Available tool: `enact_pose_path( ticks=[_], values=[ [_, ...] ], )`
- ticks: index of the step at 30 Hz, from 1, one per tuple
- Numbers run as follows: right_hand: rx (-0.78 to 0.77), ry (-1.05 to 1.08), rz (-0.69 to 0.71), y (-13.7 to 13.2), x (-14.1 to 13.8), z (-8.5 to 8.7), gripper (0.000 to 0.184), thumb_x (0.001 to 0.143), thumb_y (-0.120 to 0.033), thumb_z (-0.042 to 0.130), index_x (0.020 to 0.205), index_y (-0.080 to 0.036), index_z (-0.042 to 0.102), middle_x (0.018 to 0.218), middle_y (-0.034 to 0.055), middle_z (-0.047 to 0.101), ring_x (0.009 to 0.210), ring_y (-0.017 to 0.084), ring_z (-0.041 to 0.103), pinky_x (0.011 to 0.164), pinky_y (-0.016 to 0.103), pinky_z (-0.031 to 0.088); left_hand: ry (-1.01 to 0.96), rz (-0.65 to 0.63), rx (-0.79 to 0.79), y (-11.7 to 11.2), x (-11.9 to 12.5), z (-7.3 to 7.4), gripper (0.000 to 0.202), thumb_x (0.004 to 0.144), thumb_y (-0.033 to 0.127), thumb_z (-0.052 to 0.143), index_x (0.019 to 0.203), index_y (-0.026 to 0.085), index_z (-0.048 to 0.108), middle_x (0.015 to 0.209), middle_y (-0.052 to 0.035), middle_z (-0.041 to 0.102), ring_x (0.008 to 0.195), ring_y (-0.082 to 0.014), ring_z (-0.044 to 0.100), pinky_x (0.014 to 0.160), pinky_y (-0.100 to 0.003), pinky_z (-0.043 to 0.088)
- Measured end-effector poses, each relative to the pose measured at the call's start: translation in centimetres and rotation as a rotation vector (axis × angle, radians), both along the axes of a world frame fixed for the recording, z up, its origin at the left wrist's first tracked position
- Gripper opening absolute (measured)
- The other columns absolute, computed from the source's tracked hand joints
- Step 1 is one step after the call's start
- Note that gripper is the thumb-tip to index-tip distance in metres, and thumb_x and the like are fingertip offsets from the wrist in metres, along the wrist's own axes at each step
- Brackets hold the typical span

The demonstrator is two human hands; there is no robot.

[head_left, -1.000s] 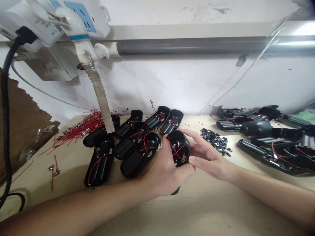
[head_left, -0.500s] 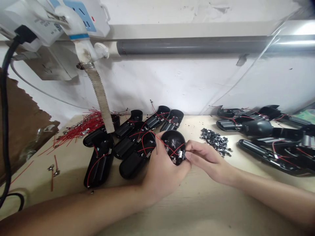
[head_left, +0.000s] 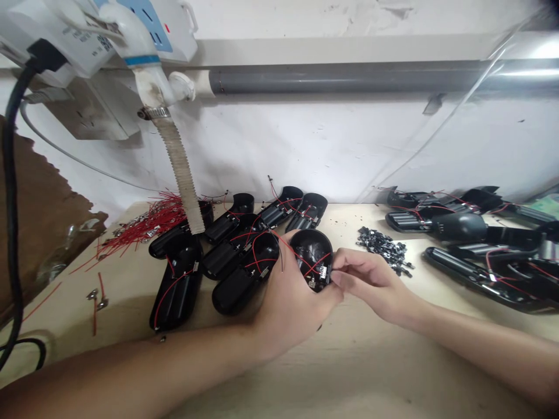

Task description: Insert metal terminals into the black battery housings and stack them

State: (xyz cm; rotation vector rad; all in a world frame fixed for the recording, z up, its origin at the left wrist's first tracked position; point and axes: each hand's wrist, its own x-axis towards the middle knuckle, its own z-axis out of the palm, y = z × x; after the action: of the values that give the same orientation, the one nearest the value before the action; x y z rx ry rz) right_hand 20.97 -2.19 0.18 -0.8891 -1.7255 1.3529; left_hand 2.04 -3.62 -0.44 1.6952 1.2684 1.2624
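Black plastic, by the look of it: that's the shell (head_left: pixel 322 243), up between both hands over the table (head_left: pixel 279 381), its round bowl facing us. The left hand (head_left: pixel 297 297) has its fingers wrapped snugly about the left and near sides; the right hand (head_left: pixel 369 285) has thumb and forefinger pinched together at the right edge, though whether on the rim or some small part, I can't tell. I'd call it light, stiff and a touch slippery, so that firm outside hold suits it. Delicate bits are inside: thin red wires (head_left: pixel 318 266) crossing the bowl and a little white plug (head_left: pixel 323 272), best not tugged. Just left, more shells (head_left: pixel 240 285) lie close by; to the right, a heap of small black parts (head_left: pixel 384 250); farther left, a tangle of red leads (head_left: pixel 146 224).
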Motion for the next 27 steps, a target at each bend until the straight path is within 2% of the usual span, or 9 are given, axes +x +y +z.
enact_pose_path(
  ticks=[8,15,22,27],
  values=[
    [-0.065,0.068,0.026,0.55,0.17,-0.21,0.027,0.103,-0.035,0.076,0.084,-0.017,0.069,0.074,0.0000,0.066,0.064,0.009,0.064,0.062,0.019,0.058,-0.048,-0.017,-0.106,0.10,0.04,0.27,0.075,0.070,0.022,0.085,0.133,0.023,0.045,0.130,-0.0117,0.062,0.121,-0.0340,0.064,0.106,-0.058,0.052],
    [-0.045,0.087,0.034,0.69,0.26,-0.34,0.027,0.104,-0.034,0.075,0.084,-0.017,0.069,0.071,-0.0001,0.068,0.062,0.009,0.065,0.061,0.019,0.057,-0.014,-0.055,0.008,0.30,-0.32,0.02,0.075,0.075,0.025,0.088,0.136,0.024,0.044,0.141,-0.0115,0.058,0.134,-0.0330,0.058,0.120,-0.056,0.042],
    [-0.014,0.064,0.030,0.65,0.04,0.00,0.028,0.102,-0.035,0.076,0.082,-0.018,0.068,0.070,0.0007,0.070,0.062,0.011,0.067,0.061,0.022,0.059,-0.035,-0.071,-0.021,0.37,-0.23,-0.01,0.074,0.075,0.023,0.088,0.133,0.024,0.043,0.139,-0.0121,0.060,0.132,-0.0329,0.059,0.119,-0.058,0.044],
    [0.019,0.040,0.031,0.66,0.19,-0.19,0.025,0.106,-0.033,0.070,0.086,-0.018,0.069,0.074,0.0016,0.070,0.065,0.012,0.068,0.063,0.023,0.061,-0.044,-0.072,-0.025,0.38,-0.22,-0.10,0.073,0.076,0.022,0.087,0.134,0.024,0.043,0.138,-0.0118,0.060,0.130,-0.0324,0.060,0.116,-0.058,0.047]
  ],
)
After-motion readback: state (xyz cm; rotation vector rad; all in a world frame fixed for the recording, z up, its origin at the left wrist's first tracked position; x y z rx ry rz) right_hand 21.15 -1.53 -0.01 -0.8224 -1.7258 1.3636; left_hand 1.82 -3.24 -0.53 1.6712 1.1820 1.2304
